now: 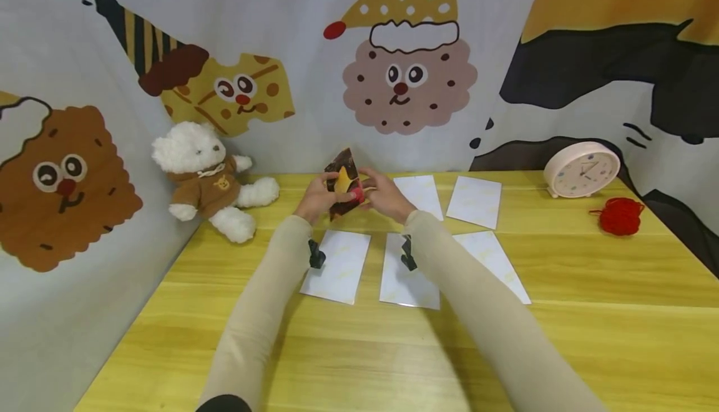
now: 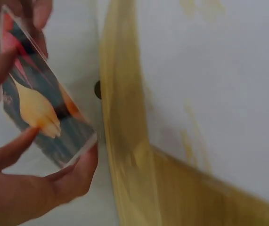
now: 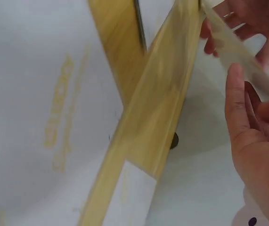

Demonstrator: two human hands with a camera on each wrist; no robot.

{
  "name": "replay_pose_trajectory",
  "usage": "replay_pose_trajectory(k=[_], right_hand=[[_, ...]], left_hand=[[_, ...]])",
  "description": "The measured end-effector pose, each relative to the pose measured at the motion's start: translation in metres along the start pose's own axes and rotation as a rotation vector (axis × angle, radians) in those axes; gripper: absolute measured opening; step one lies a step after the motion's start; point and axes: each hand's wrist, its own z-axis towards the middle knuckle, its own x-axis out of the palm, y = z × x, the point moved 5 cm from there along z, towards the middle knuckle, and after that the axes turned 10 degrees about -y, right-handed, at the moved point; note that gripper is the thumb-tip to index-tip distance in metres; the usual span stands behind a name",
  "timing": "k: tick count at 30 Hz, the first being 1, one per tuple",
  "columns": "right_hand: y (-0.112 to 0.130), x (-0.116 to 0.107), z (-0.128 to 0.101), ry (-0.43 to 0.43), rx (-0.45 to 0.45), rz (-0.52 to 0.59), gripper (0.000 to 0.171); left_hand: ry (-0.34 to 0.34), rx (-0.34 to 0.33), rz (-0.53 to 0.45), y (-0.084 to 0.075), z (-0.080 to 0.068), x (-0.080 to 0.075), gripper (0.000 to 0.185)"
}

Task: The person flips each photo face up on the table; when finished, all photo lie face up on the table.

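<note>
Both hands hold one glossy picture card (image 1: pixel 344 182) upright above the far middle of the yellow table (image 1: pixel 590 312). The card (image 2: pixel 44 110) shows a dark picture with a yellow shape and some red. My left hand (image 1: pixel 324 192) pinches its lower edge between thumb and fingers (image 2: pixel 80 172). My right hand (image 1: pixel 375 191) pinches the opposite end. In the right wrist view the card (image 3: pixel 240 54) shows its pale back, with the right hand's thumb (image 3: pixel 235 94) against it. Beige sleeves cover both forearms.
Several white cards lie face down on the table, such as one (image 1: pixel 337 266) under the left forearm and one (image 1: pixel 475 201) further back. A white teddy bear (image 1: pixel 205 178) sits at the left, a pink clock (image 1: pixel 581 170) and red yarn (image 1: pixel 620 215) at the right. Printed cloth walls surround the table.
</note>
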Motion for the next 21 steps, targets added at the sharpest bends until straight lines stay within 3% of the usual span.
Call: replay_pose_trajectory(k=[4, 7, 10, 21], right_hand=[[-0.002, -0.002, 0.000, 0.005, -0.015, -0.241, 0.075], [-0.003, -0.004, 0.001, 0.004, -0.064, -0.456, 0.072], [-0.003, -0.008, 0.002, -0.026, -0.101, -0.582, 0.067], [-0.018, -0.022, 0.000, -0.036, -0.036, -0.632, 0.058]], left_hand=[[-0.097, 0.069, 0.176, 0.001, 0.001, -0.005, 0.080], [-0.126, 0.095, 0.211, 0.001, 0.000, -0.007, 0.077], [-0.136, 0.100, 0.194, -0.001, -0.001, -0.008, 0.069], [-0.098, 0.079, 0.083, -0.004, 0.001, -0.006, 0.052]])
